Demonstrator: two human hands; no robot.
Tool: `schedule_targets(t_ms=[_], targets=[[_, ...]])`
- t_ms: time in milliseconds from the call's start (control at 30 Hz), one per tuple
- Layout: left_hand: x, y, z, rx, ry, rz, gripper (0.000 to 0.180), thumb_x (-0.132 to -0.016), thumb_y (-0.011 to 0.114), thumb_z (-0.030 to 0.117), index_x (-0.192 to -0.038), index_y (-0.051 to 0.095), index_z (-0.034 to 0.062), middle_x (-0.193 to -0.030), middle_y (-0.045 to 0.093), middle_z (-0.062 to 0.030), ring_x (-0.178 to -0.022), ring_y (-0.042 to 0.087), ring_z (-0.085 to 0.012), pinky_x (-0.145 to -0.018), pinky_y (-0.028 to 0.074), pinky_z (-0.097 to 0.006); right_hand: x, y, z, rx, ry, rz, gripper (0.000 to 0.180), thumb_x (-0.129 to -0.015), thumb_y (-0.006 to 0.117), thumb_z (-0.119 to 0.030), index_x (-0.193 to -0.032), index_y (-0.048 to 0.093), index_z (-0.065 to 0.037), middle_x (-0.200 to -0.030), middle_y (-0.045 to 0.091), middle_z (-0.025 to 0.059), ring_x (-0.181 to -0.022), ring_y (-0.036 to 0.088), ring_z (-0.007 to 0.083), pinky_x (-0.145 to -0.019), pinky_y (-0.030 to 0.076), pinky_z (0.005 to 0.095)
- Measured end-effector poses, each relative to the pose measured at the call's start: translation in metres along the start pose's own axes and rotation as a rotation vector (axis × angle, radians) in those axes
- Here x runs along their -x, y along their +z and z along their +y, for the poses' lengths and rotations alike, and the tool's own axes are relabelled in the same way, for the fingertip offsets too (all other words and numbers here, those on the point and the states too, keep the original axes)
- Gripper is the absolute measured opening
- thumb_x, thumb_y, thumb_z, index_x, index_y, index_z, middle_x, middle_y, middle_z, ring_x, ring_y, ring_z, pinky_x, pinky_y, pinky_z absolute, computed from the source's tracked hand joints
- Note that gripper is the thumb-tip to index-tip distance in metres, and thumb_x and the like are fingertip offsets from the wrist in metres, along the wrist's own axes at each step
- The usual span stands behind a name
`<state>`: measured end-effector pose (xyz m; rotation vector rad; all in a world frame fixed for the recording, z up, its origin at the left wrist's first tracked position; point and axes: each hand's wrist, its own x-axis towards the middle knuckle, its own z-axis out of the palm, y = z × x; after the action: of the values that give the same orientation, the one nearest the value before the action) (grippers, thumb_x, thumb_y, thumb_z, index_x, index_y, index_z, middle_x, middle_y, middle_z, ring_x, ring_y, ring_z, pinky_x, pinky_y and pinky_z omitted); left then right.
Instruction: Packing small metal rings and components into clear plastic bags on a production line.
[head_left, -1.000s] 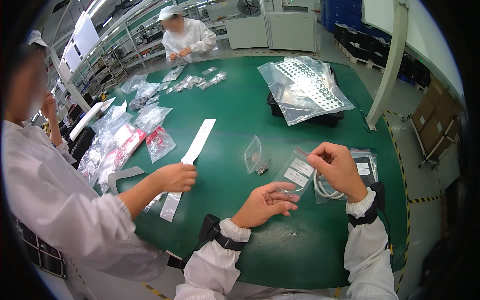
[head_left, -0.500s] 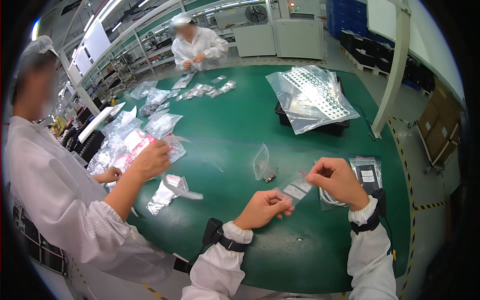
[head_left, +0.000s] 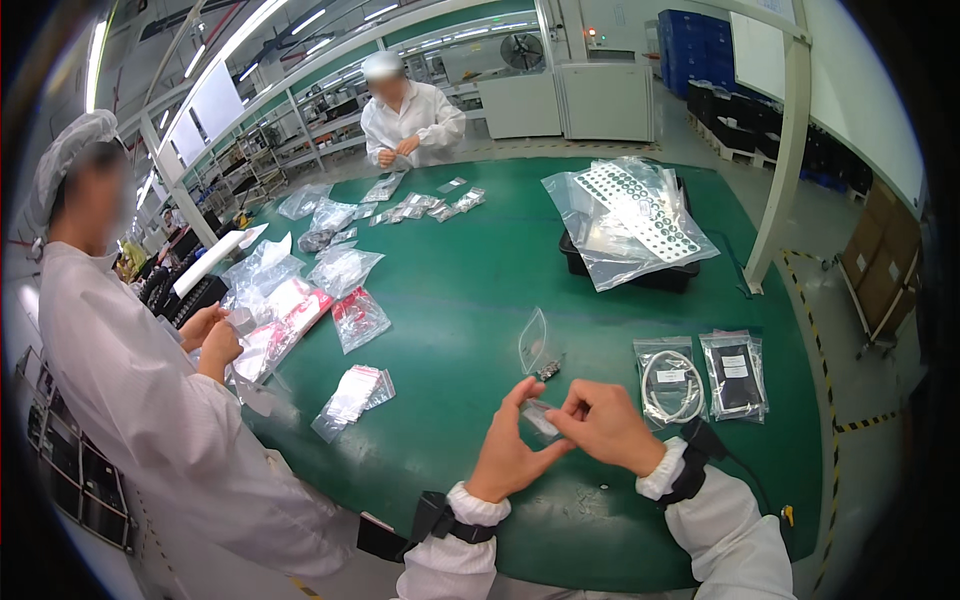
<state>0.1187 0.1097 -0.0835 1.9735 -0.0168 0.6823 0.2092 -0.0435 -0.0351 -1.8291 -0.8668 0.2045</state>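
Note:
A small clear plastic bag (head_left: 541, 418) with a pale label is between my two hands above the near part of the table. My left hand (head_left: 508, 448) curves round it, fingers at its far edge and thumb toward the right hand. My right hand (head_left: 612, 428) pinches the bag's right side between thumb and fingers. Just beyond lie a little heap of small metal parts (head_left: 549, 370) and a clear curved plastic bag (head_left: 533, 341). To the right are a bagged white cable (head_left: 672, 385) in a coil and a bagged flat black item (head_left: 735, 375) with a white label.
The green table (head_left: 450, 300) also bears a black bin (head_left: 640, 275) topped with bagged sheets of round pieces (head_left: 640, 215). Labelled bags (head_left: 355, 398) and piled plastic bags (head_left: 275, 310) lie left. One co-worker (head_left: 130, 350) stands left, another (head_left: 410, 115) across. A post (head_left: 778, 170) rises right.
My hands have come together round the small bag, which has moved left and turned. The right hand has moved away from the bagged cable. The left co-worker's hands have drawn back toward the body.

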Motion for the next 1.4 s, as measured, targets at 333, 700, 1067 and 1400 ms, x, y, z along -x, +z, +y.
schedule_targets(t_ms=[333,700,1067,1400], targets=[[-0.010,-0.023,-0.049,0.025,-0.263,0.284,0.031,-0.083,0.080,0.014,-0.103,0.059,0.0029,-0.088,0.064,-0.0095,-0.078,0.063,-0.0188,-0.072,0.052,-0.032,-0.077,0.007,-0.002,0.549,-0.528,0.073,0.016,-0.095,0.062,-0.017,-0.094,0.068,-0.003,-0.082,0.069,0.0143,-0.076,0.065,0.0350,-0.068,0.050,0.0429],[-0.019,-0.031,-0.053,0.007,-0.181,0.098,0.028,-0.084,0.081,0.016,-0.096,0.059,0.0037,-0.086,0.065,-0.0066,-0.077,0.062,-0.0156,-0.071,0.051,-0.032,-0.010,-0.065,0.079,0.182,0.230,-0.034,0.030,-0.092,0.072,-0.027,-0.099,0.075,0.003,-0.069,0.069,0.0151,-0.059,0.066,0.0171,-0.056,0.048,0.0327],[-0.076,0.038,-0.051,-0.360,-0.189,-0.312,0.029,-0.083,0.067,0.017,-0.104,0.058,-0.0018,-0.097,0.068,-0.0286,-0.094,0.062,-0.0504,-0.082,0.049,-0.055,0.033,-0.049,0.096,0.325,-0.119,0.007,0.020,-0.089,0.072,-0.022,-0.096,0.075,-0.004,-0.086,0.070,0.0186,-0.077,0.065,0.0393,-0.067,0.051,0.0440],[-0.068,0.016,-0.058,-0.414,-0.187,-0.393,0.031,-0.085,0.072,0.018,-0.098,0.055,-0.0037,-0.096,0.065,-0.0290,-0.095,0.059,-0.0518,-0.078,0.047,-0.053,0.034,-0.034,0.079,0.729,-0.030,-0.034,0.025,-0.091,0.067,-0.034,-0.108,0.076,-0.017,-0.074,0.070,0.0127,-0.069,0.067,0.0361,-0.062,0.053,0.0468]])
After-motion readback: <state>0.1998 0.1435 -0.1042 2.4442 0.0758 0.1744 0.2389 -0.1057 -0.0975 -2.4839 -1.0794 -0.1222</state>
